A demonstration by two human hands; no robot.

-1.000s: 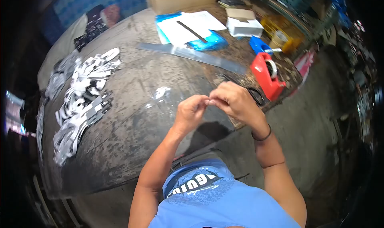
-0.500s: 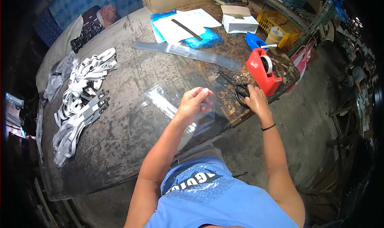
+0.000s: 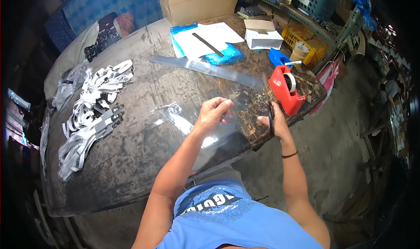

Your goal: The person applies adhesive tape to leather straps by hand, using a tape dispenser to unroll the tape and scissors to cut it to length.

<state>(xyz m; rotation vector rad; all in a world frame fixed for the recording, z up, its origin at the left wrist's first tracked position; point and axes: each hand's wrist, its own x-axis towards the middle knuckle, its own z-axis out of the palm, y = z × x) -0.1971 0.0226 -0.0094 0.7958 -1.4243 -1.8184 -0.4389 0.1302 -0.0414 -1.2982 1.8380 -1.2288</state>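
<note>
We look down at a worn table. Our left hand pinches the upper edge of a clear plastic sheet, fingers closed on it; the sheet hangs from that grip toward our body, over the table's near edge. Our right hand, just right of the sheet, is wrapped around black scissors, held upright. Just beyond that hand stands a red tape dispenser. Past the left hand's grip lies a long clear ruler. Far to the left of it, white straps lie heaped.
</note>
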